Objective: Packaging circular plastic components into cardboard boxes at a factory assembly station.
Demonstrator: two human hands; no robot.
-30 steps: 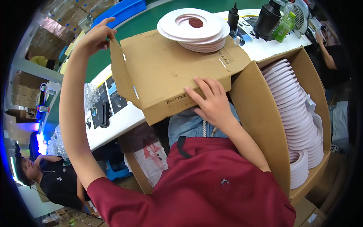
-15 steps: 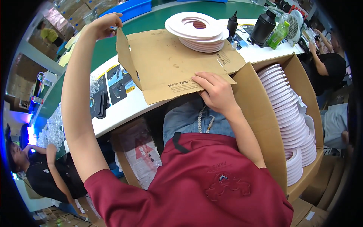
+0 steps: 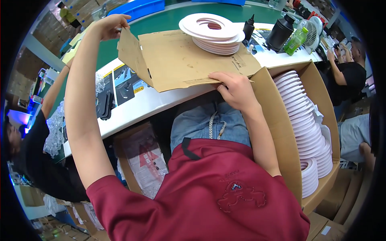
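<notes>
A creased brown cardboard sheet [image 3: 173, 60] lies on the white table in front of me, its left flap standing up at a slant. My left hand [image 3: 111, 27], arm stretched far forward, pinches the upper corner of that flap. At the near edge, my right hand [image 3: 237, 90] is closed on the cardboard, fingers on top and thumb lower at the rim. The near strip of the sheet tilts down. On the sheet's far right part rests a stack of flat white rings [image 3: 219, 49], the top ones set askew.
To my right, an open carton [image 3: 279, 120] holds long rows of white rings [image 3: 295, 108]. Behind the stack stand black bottles [image 3: 280, 32], a green bottle [image 3: 296, 41] and a small fan [image 3: 313, 36]. Co-workers sit left and right; a blue bin [image 3: 140, 10] is at the back.
The flap in my left hand leans further left, and the sheet's near strip has tipped down, hiding its print. My right hand has shifted slightly right. The left co-worker's arm now reaches forward.
</notes>
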